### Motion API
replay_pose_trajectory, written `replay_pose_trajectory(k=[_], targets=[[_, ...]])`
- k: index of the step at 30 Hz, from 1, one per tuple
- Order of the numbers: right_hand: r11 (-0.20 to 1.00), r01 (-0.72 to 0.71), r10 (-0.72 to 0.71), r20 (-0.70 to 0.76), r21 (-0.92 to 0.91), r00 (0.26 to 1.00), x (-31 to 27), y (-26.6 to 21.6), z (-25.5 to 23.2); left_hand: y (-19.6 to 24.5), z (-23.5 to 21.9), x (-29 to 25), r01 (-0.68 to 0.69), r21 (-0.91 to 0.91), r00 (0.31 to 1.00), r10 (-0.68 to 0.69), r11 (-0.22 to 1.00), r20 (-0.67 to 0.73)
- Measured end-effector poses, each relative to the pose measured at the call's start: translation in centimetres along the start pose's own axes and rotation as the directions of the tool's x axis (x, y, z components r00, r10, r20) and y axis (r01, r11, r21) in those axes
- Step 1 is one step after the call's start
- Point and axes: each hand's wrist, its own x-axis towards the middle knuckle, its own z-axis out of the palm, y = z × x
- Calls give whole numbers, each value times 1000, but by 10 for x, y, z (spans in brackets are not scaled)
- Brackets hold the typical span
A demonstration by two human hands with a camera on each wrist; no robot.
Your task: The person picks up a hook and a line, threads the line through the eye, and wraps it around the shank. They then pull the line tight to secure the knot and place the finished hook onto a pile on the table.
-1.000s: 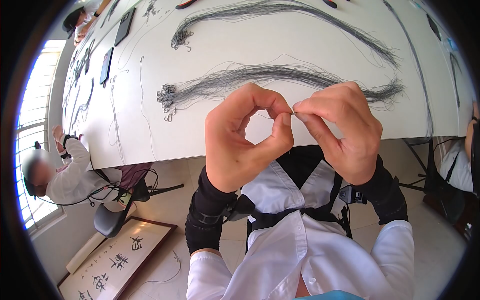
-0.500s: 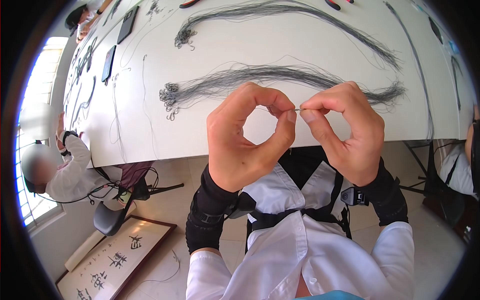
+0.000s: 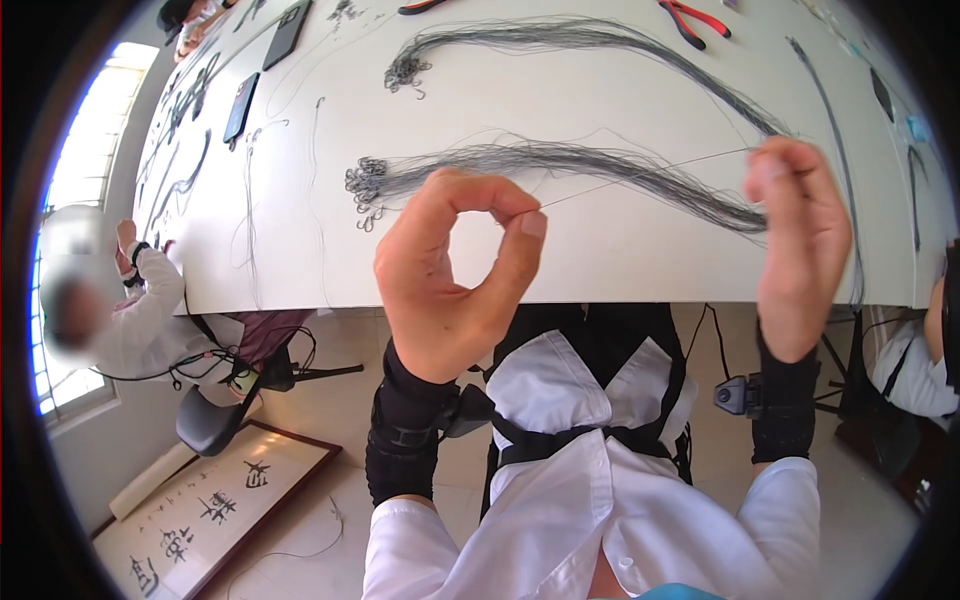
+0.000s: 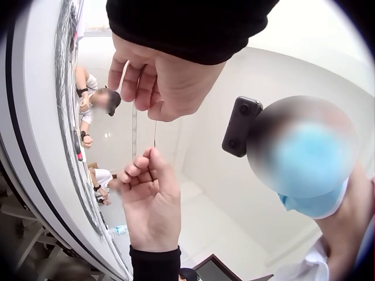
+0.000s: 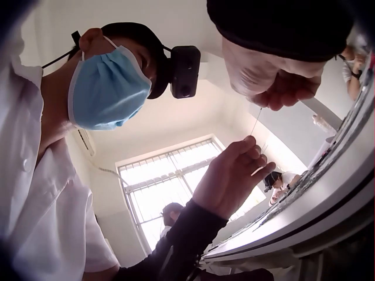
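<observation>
- Leftmost on the worktop [image 3: 620, 275], small hooks [image 3: 366, 181] sit clustered at one end of a strand bundle [image 3: 560, 156]; they'd probably snag if tugged.
- Left hand [image 3: 425, 285]: thumb and forefinger pinch one end of a fine line [image 4: 155, 133].
- That line stretches between the hands, above the worktop. Looks feather-light, springy, perhaps slippery; I'd hold it near the ends.
- Right hand [image 3: 800, 255], slightly blurred, pinches its other end.
</observation>
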Motion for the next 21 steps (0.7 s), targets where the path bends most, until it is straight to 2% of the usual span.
replay_pose_trajectory(k=[1, 4, 7, 10, 13, 14, 15, 16, 18, 21], targets=[[998, 65, -67, -91, -24, 994, 10, -1, -6, 1, -5, -2, 6, -14, 999, -7, 1000, -34], [988, 145, -139, -110, 49, 984, 38, -3, -40, 3, -25, -11, 32, -48, 996, -36, 998, -87], [980, 153, -137, -128, 124, 982, 58, -16, -59, 3, -49, -25, 49, -59, 990, -56, 997, -129], [982, 180, -174, -100, 57, 980, 79, -28, -54, 1, -80, -45, 41, -88, 987, -53, 995, -150], [974, 224, -225, -25, -32, 974, 100, -40, -25, -1, -97, -68, 94, -97, 950, -119, 991, -289], [980, 191, -188, 73, -49, 980, 105, -42, -9, -2, -101, -75, 120, -111, 928, -151, 987, -340], [985, 157, -143, 166, -74, 976, 106, -47, 20, -8, -105, -86, 111, -66, 907, -128, 992, -402], [987, 125, -95, 257, -103, 962, 108, -50, 48, -12, -109, -99, 158, -94, 851, -184, 983, -492], [984, 105, -25, 472, -144, 881, 123, -45, 99, -18, -122, -128, 246, -167, 708, -295, 955, -642], [974, 162, -14, 670, -159, 743, 133, -27, 187, -41, -149, -176, 214, -231, 636, -315, 949, -704]])
